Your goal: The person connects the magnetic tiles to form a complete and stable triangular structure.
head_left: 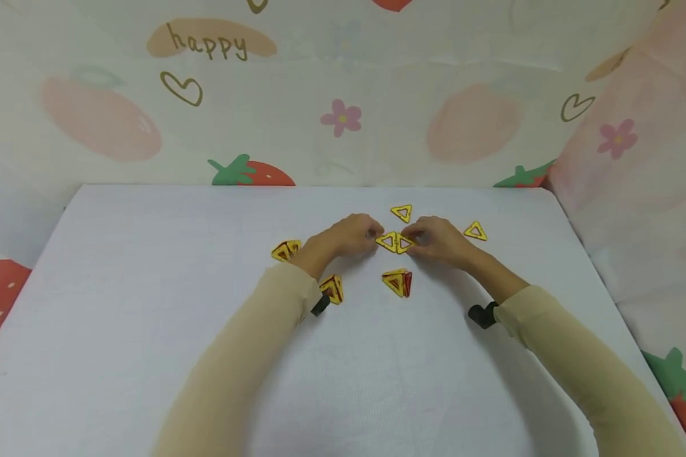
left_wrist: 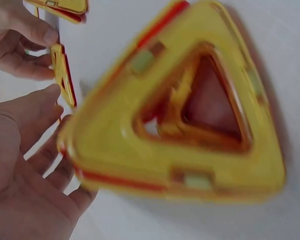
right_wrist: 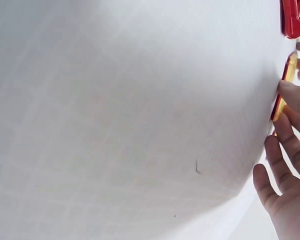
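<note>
Two yellow triangular magnetic tiles stand edge to edge in the head view, a left tile (head_left: 386, 241) and a right tile (head_left: 403, 244). My left hand (head_left: 351, 233) has its thumb and fingertips about the outer corner of the left one. On the other side my right hand (head_left: 441, 241) pinches the right one between thumb and fingers. From the right wrist, a yellow tile with a red edge (right_wrist: 285, 87) shows on edge between the fingers. A large pyramid of yellow and red tiles (left_wrist: 190, 165) fills the left wrist view, partly in front of my left fingers.
Loose yellow triangular tiles lie beyond the hands, one behind (head_left: 402, 213) and one to the right (head_left: 476, 231). A pyramid of tiles (head_left: 397, 282) stands nearer me. Two more built shapes, one far left (head_left: 284, 250) and one by the left cuff (head_left: 333, 289), are partly covered by the left arm.
</note>
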A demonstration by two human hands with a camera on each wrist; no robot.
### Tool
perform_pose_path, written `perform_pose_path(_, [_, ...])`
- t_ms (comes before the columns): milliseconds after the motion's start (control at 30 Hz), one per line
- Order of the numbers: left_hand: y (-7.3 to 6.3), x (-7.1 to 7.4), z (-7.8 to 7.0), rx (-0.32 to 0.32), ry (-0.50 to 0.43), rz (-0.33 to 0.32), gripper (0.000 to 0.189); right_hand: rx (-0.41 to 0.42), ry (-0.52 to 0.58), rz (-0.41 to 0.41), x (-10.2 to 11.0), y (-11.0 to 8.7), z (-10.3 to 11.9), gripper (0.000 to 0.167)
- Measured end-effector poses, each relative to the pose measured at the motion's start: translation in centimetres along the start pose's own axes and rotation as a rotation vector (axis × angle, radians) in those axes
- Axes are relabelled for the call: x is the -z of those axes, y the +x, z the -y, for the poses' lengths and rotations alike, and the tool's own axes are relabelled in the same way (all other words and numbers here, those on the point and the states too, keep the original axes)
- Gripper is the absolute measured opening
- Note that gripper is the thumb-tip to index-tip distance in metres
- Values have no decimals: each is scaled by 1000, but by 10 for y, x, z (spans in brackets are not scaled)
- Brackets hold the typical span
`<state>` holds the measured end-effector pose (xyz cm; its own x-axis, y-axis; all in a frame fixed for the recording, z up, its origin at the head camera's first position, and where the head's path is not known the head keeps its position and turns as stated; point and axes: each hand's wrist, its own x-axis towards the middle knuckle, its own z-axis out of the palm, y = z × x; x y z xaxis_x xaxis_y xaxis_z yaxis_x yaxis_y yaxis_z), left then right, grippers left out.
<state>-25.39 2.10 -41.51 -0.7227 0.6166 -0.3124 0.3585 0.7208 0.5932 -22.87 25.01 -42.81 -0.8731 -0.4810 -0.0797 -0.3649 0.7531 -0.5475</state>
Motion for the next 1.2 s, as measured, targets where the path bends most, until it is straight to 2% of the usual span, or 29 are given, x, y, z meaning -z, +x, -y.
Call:
perform_pose_path(133, [4,-2,-3,22,2,-30,43,-8,8,4,-1,2,2,36])
perform_pose_path(333, [4,-2,-9,68,-20,-36,42,-15,18,10,-2,3,2,37])
perform_pose_path(500, [3,-2,-10,81,-17,-47,39,-26,-15,17,-2,3,1,36])
perform_pose_path(667, [3,-3,-11,100,11,-67,36,-82,-52,10,2,-2,-4,33])
perform_pose_path(800, [3,-4,-10,131,25,-81,35,-90,-28,-17,4,-8,-8,26])
perform_pose_path(933, [5,-6,-8,132,30,-104,33,-82,-4,-39,3,-9,-8,19])
perform_pose_path(1200, [3,-6,-12,126,45,-121,31,-103,4,-57,-1,-7,-8,17])
